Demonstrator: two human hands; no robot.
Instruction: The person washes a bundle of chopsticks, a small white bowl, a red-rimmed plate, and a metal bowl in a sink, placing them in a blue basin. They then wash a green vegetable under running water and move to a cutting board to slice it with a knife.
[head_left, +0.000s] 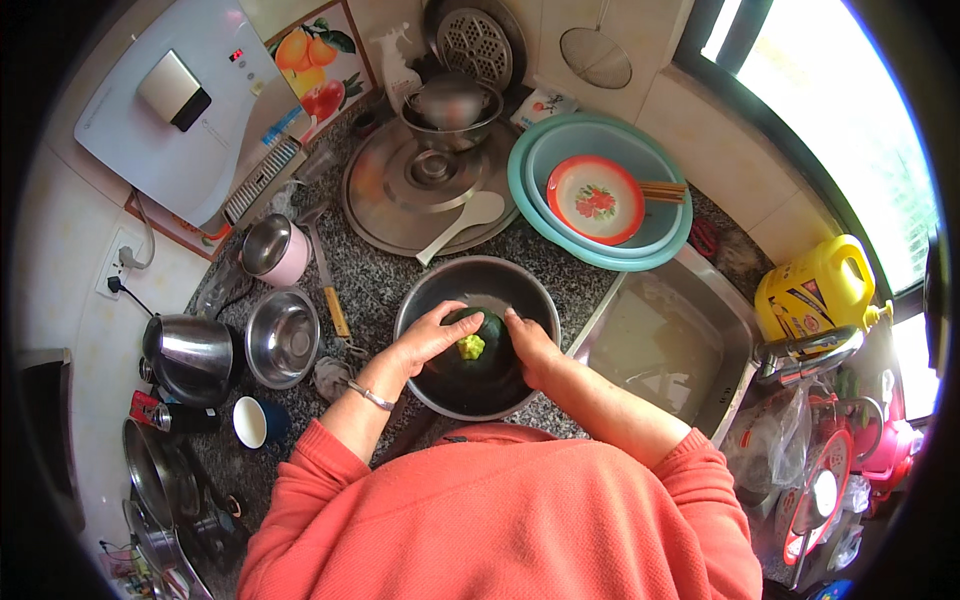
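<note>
Between my hands is a dark green, rounded vegetable (489, 328), which looks like a squash, with a yellow-green stem end (471, 346) facing me. My left hand (435, 335) grips its left side, thumb near the stem end. On the other side, my right hand (531, 346) presses its thumb and palm against the skin. Both hands are inside the rim of a wide metal basin (551, 300) on the counter. The basin's inside looks dark, and its bottom is partly hidden by the vegetable and my hands.
Right of the basin is a metal sink (652, 345) holding cloudy water, with a faucet (814, 356) and a yellow jug (814, 289). Nested teal basins (525, 176) stand behind. A large lid (367, 202) bears a white rice paddle (480, 210). Leftward are a steel bowl (283, 337) and a spatula (334, 300).
</note>
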